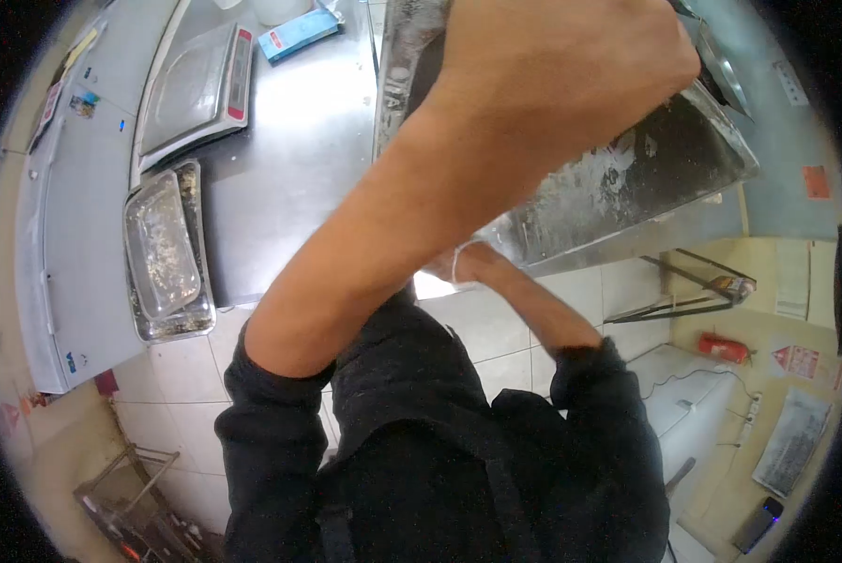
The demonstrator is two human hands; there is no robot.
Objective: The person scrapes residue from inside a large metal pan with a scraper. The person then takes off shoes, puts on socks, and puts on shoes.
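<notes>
My left hand (576, 56) is raised close to the camera, over a dark metal tray (618, 178) with white floury smears. It looks curled into a fist; its fingers are turned away and the top is cut off by the frame, so anything inside is hidden. Under my left forearm, near the tray's front edge, shows the wrist of my right hand (472, 263), with a thin whitish band around it. The fingers on that side are mostly covered by the left arm. The tray rests on a steel table (294, 159).
A weighing scale (191, 89) and a blue packet (299, 36) lie on the table at the left. Nearer me are stacked metal pans (163, 249) with crumbs. A metal stand (693, 291) and a fire extinguisher (724, 348) are on the right.
</notes>
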